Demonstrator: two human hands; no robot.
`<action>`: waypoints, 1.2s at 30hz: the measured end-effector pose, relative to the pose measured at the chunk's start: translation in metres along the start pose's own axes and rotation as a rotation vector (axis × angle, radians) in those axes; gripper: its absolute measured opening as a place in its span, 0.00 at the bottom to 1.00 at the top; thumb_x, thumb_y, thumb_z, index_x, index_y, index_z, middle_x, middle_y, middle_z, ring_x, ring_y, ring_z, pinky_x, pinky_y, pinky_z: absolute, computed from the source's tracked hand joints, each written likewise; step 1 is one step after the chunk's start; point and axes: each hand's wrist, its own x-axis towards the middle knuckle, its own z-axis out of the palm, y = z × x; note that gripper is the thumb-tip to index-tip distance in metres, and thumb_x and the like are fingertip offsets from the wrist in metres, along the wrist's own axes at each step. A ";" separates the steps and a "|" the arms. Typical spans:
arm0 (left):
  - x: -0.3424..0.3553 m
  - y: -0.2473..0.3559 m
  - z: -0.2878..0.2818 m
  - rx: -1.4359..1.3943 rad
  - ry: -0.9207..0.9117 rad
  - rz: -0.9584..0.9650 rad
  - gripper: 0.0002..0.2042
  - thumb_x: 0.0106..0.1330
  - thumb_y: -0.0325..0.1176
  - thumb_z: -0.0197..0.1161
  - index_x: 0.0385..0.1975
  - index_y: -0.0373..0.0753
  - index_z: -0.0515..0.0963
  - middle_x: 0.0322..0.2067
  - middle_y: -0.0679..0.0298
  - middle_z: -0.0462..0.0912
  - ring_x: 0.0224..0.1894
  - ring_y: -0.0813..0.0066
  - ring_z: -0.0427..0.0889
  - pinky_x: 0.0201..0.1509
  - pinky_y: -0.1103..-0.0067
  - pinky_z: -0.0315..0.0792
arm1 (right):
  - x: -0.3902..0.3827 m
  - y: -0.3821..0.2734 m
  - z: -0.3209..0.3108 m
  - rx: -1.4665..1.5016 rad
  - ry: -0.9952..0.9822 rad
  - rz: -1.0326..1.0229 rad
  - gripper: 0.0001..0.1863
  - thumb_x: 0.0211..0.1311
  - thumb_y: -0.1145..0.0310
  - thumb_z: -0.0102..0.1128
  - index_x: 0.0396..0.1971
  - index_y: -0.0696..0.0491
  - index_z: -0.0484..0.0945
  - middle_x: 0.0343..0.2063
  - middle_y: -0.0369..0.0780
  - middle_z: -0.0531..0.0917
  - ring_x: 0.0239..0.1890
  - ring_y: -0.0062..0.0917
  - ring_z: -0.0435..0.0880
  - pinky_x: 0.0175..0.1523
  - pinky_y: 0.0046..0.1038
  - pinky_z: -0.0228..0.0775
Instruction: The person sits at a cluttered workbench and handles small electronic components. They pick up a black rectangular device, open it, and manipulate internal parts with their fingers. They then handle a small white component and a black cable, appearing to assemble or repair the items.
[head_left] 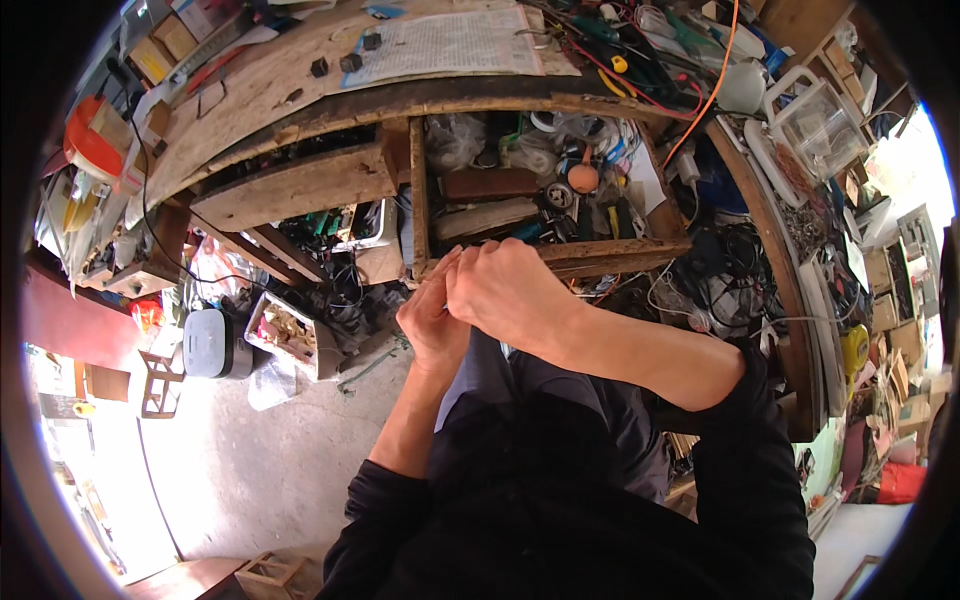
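head view — near the middle of the frame, the left hand [432, 325] and right hand [505, 285] meet, the right one's fingers curled; whether either grips something i cannot tell. the open wooden drawer [615, 257] is at upper centre — the hands overlap its front edge, contact unclear. a round orange thing [583, 178] sits inside.

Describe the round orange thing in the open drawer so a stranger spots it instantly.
Find the wooden workbench, then its open drawer beyond the right hand. Right of the drawer's middle sits the round orange thing; colour separates it from the silvery round piece beside it.
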 end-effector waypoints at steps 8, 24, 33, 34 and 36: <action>-0.014 -0.009 -0.003 -0.015 -0.005 -0.111 0.11 0.54 0.23 0.71 0.38 0.33 0.85 0.38 0.51 0.88 0.40 0.62 0.90 0.41 0.75 0.80 | 0.022 0.011 -0.018 0.182 -0.072 -0.139 0.03 0.36 0.70 0.67 0.14 0.50 0.82 0.17 0.37 0.83 0.23 0.28 0.85 0.26 0.27 0.74; -0.005 0.004 0.004 -0.025 0.078 -0.143 0.10 0.58 0.20 0.73 0.39 0.31 0.86 0.40 0.56 0.90 0.39 0.78 0.87 0.44 0.80 0.80 | 0.062 0.070 -0.005 0.364 -0.272 -0.297 0.05 0.43 0.69 0.65 0.22 0.54 0.84 0.22 0.45 0.85 0.31 0.42 0.87 0.33 0.40 0.78; 0.001 0.008 0.003 -0.033 -0.003 -0.178 0.11 0.58 0.22 0.74 0.41 0.34 0.86 0.44 0.55 0.89 0.46 0.66 0.90 0.50 0.78 0.81 | 0.043 0.108 0.042 1.025 -0.339 -0.082 0.07 0.47 0.71 0.68 0.27 0.57 0.85 0.21 0.41 0.84 0.26 0.31 0.82 0.34 0.34 0.72; 0.001 0.009 0.003 -0.044 -0.007 -0.209 0.11 0.58 0.22 0.74 0.41 0.34 0.86 0.44 0.55 0.89 0.46 0.66 0.90 0.50 0.77 0.81 | 0.042 0.110 0.048 1.091 -0.353 -0.078 0.07 0.47 0.71 0.69 0.28 0.57 0.85 0.20 0.41 0.84 0.25 0.28 0.82 0.33 0.32 0.72; 0.001 0.007 0.003 -0.019 -0.003 -0.150 0.11 0.58 0.22 0.74 0.41 0.34 0.86 0.44 0.55 0.89 0.46 0.66 0.90 0.50 0.77 0.81 | 0.040 0.112 0.052 1.223 -0.397 -0.041 0.07 0.49 0.72 0.71 0.28 0.58 0.86 0.21 0.37 0.85 0.24 0.19 0.80 0.32 0.26 0.70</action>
